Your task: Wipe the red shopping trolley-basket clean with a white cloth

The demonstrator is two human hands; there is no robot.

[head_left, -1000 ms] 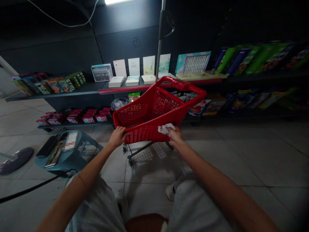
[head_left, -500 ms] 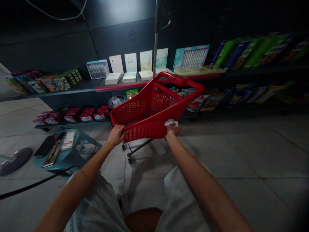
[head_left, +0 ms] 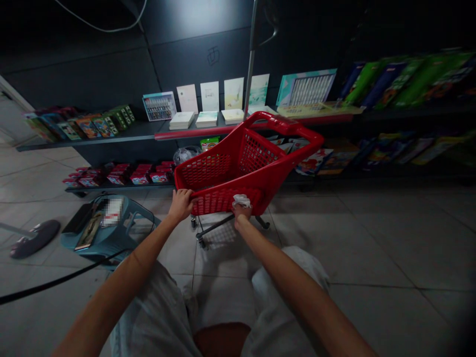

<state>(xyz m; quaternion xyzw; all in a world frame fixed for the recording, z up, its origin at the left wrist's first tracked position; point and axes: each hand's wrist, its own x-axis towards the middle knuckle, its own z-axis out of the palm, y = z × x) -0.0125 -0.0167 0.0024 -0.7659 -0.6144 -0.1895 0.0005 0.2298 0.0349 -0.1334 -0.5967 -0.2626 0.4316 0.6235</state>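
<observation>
Arms outstretched, the person's left hand [head_left: 181, 204] grips the rim of the red cart [head_left: 260, 182]; the right hand [head_left: 242, 213], closed around a white cloth [head_left: 241, 200], meets its side. The cart stands at twelve o'clock on the tiled floor [head_left: 372, 238], stocked shelves [head_left: 141, 130] behind, a blue stool [head_left: 128, 209] at ten.

Blue stool [head_left: 111, 237], books [head_left: 210, 96] on dark shelf [head_left: 144, 130]

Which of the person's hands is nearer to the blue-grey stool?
Left. The left hand holds the rim of the red shopping cart, to the right of the stool; the right hand, with a white cloth at the cart's side, is farther right.
</observation>
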